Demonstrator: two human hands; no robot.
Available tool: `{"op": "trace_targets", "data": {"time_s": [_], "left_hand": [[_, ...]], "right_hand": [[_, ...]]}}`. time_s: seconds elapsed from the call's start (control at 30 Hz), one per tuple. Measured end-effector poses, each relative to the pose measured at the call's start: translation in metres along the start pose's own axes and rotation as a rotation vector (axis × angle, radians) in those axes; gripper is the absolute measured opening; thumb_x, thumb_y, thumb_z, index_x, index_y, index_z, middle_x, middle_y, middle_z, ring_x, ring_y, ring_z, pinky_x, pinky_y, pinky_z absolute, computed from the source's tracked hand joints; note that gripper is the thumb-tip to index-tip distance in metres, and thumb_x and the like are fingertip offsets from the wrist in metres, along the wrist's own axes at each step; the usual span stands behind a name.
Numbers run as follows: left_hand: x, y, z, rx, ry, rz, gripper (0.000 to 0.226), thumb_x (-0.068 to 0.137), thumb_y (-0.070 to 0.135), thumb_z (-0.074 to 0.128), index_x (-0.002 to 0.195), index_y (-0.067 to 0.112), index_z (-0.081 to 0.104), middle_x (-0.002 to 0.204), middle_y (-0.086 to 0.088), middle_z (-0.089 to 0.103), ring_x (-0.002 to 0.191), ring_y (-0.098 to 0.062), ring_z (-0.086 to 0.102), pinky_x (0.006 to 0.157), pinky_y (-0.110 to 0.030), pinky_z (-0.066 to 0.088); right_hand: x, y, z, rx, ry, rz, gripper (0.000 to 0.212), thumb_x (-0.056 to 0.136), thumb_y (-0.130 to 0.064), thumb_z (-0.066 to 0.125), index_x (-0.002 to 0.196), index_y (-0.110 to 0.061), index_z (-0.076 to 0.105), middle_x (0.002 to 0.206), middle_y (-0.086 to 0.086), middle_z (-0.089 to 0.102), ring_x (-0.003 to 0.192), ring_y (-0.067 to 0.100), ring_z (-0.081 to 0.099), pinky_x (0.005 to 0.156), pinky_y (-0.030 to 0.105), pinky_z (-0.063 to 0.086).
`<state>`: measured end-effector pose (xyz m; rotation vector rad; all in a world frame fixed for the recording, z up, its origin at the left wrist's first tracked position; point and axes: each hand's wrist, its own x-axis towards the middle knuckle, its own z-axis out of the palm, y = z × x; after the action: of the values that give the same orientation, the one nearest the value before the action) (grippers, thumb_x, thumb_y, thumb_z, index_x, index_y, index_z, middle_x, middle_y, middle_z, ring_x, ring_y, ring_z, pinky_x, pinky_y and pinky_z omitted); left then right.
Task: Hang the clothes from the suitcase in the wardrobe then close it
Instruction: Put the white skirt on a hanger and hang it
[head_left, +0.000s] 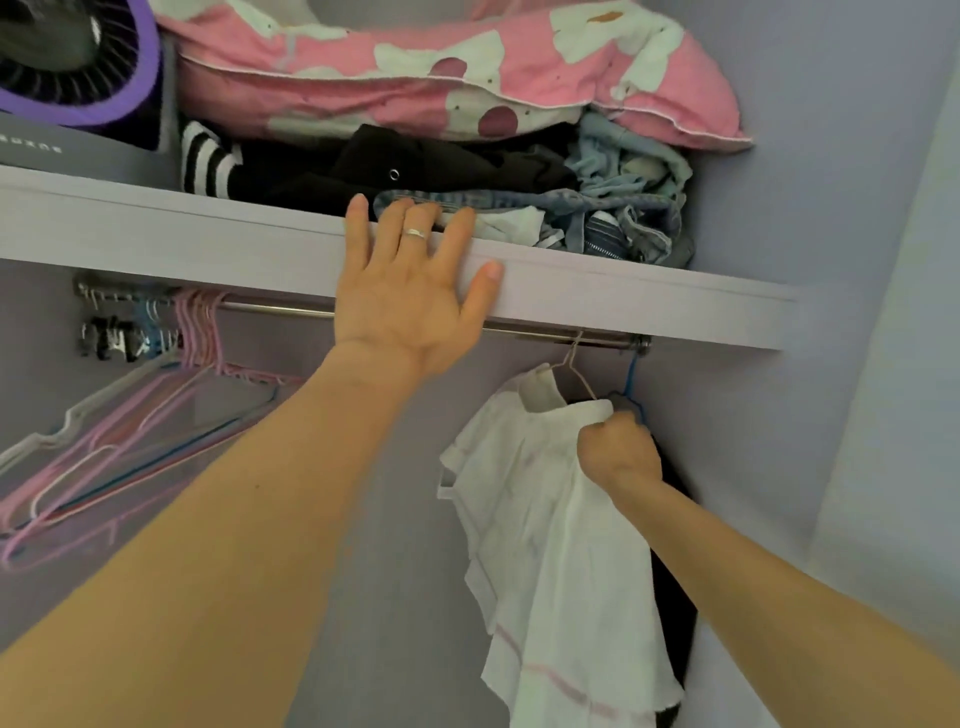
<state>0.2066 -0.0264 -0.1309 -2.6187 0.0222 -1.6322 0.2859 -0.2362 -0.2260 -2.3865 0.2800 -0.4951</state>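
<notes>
Head camera view, looking up into an open wardrobe. A pale shelf (156, 234) runs across the picture, and a metal rail (280, 310) is fixed just beneath it.

The left hand (410, 306) is laid flat against the front edge of the shelf, its fingers straight and spread, with nothing held (a ring is worn on one finger). Its fingertips reach the folded clothes on the shelf.

The right hand (618, 452) is closed in a fist round the shoulder of a white garment (550, 519), near the collar. The garment is hung on a pale wire hanger (571, 364) hooked over the right end of the rail. Just beside it, a blue hanger (631, 371) is hooked on the rail, and a dark garment (670, 597) is seen behind the white one.

A bunch of bare pink hangers (197, 332) is gathered on the rail at the left.

On the shelf, black clothes (415, 161) and denim (613, 218) are stacked, with a pink patterned quilt (415, 67) piled on top. A purple-rimmed fan (67, 57) is placed at the far left.
</notes>
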Motion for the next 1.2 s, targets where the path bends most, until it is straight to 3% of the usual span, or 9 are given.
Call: {"op": "trace_targets", "data": {"time_s": [0.13, 0.4, 0.77, 0.9, 1.0, 1.07, 1.2], "left_hand": [[-0.003, -0.003, 0.005, 0.0, 0.032, 0.0, 0.068, 0.097, 0.057, 0.012, 0.153, 0.023, 0.027, 0.15, -0.009, 0.036, 0.145, -0.031, 0.021, 0.123, -0.053, -0.004], [-0.005, -0.005, 0.008, -0.018, 0.042, 0.003, 0.062, 0.101, 0.056, 0.018, 0.155, 0.025, 0.024, 0.152, -0.009, 0.033, 0.147, -0.031, 0.018, 0.122, -0.052, -0.006], [-0.007, -0.005, 0.003, -0.029, -0.004, -0.016, 0.063, 0.101, 0.057, 0.018, 0.156, 0.025, 0.023, 0.159, -0.011, 0.026, 0.147, -0.033, 0.018, 0.123, -0.053, 0.0], [-0.004, -0.002, -0.005, -0.017, -0.092, -0.035, 0.064, 0.101, 0.057, 0.013, 0.158, 0.026, 0.014, 0.161, -0.01, 0.021, 0.148, -0.032, 0.014, 0.122, -0.052, -0.002], [-0.006, 0.001, -0.015, 0.015, -0.195, -0.042, 0.066, 0.101, 0.057, 0.009, 0.159, 0.027, 0.005, 0.163, -0.011, 0.017, 0.149, -0.031, 0.011, 0.122, -0.052, -0.003], [-0.002, 0.005, -0.023, 0.043, -0.27, -0.05, 0.066, 0.101, 0.056, 0.006, 0.159, 0.026, 0.001, 0.164, -0.011, 0.013, 0.15, -0.031, 0.008, 0.122, -0.052, -0.005], [0.002, 0.012, -0.049, 0.124, -0.51, -0.081, 0.067, 0.103, 0.052, 0.011, 0.156, 0.022, -0.018, 0.167, -0.011, -0.009, 0.153, -0.028, -0.012, 0.121, -0.055, -0.009]], "right_hand": [[0.005, -0.006, 0.02, -0.046, -0.01, 0.011, 0.047, 0.099, -0.016, 0.041, 0.142, 0.003, 0.033, 0.147, 0.023, 0.037, 0.124, 0.038, 0.049, 0.093, 0.039, 0.043], [0.004, 0.007, 0.038, -0.109, 0.022, -0.008, 0.047, 0.098, -0.018, 0.041, 0.142, -0.002, 0.036, 0.144, 0.022, 0.039, 0.121, 0.039, 0.05, 0.084, 0.039, 0.042], [0.023, 0.043, 0.008, -0.159, 0.041, 0.161, 0.046, 0.096, -0.014, 0.045, 0.14, -0.001, 0.038, 0.142, 0.025, 0.043, 0.124, 0.04, 0.049, 0.097, 0.044, 0.045], [0.015, 0.047, -0.004, -0.181, 0.021, 0.157, 0.052, 0.093, -0.014, 0.051, 0.14, 0.001, 0.035, 0.141, 0.026, 0.042, 0.127, 0.042, 0.045, 0.1, 0.047, 0.043], [-0.003, 0.04, -0.019, -0.242, -0.023, 0.127, 0.059, 0.09, -0.021, 0.056, 0.141, -0.002, 0.033, 0.141, 0.024, 0.04, 0.13, 0.04, 0.04, 0.099, 0.041, 0.04], [-0.018, 0.029, -0.041, -0.201, -0.069, 0.057, 0.055, 0.089, -0.02, 0.058, 0.137, -0.003, 0.038, 0.136, 0.021, 0.046, 0.125, 0.037, 0.043, 0.088, 0.036, 0.041], [-0.06, 0.0, -0.105, -0.22, -0.171, -0.167, 0.047, 0.088, -0.022, 0.057, 0.133, -0.011, 0.049, 0.13, 0.013, 0.054, 0.12, 0.031, 0.05, 0.086, 0.03, 0.043]]}}
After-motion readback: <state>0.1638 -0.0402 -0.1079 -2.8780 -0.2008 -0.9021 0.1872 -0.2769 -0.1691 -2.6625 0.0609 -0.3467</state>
